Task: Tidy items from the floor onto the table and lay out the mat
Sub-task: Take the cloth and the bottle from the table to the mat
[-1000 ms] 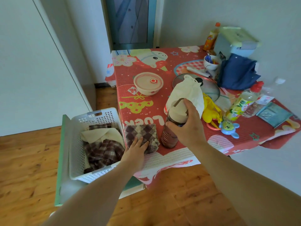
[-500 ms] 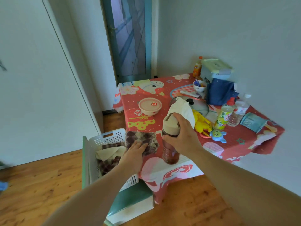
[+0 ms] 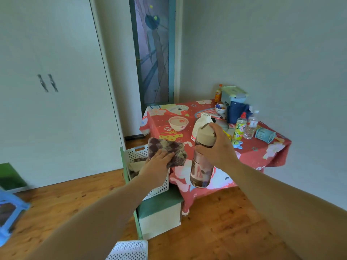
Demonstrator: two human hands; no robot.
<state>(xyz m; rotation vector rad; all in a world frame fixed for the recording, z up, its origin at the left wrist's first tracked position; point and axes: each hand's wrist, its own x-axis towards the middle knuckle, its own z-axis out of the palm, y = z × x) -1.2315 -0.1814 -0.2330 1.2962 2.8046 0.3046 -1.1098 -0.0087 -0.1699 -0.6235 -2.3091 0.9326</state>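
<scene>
My right hand (image 3: 218, 147) grips a brown water bottle (image 3: 201, 169) with a beige cap near its top; the bottle hangs in the air over the near edge of the table (image 3: 262, 147) with its red cartoon cloth. My left hand (image 3: 155, 164) holds a folded brown-and-beige checked cloth (image 3: 167, 150) lifted off the table's near left corner. A white bag (image 3: 199, 126) stands on the table behind the bottle.
On the table are a lidded bowl (image 3: 178, 123), two drink bottles (image 3: 240, 128), a blue cloth (image 3: 235, 113) and a box (image 3: 233, 93). A white basket (image 3: 139, 156) of clothes sits on a green box (image 3: 159, 212) left of the table. Another white basket (image 3: 129, 250) lies at the bottom.
The view has pulled back and up from the table. Both hands have lifted: the bottle and the checked cloth, resting on the table before, are now raised off it.
</scene>
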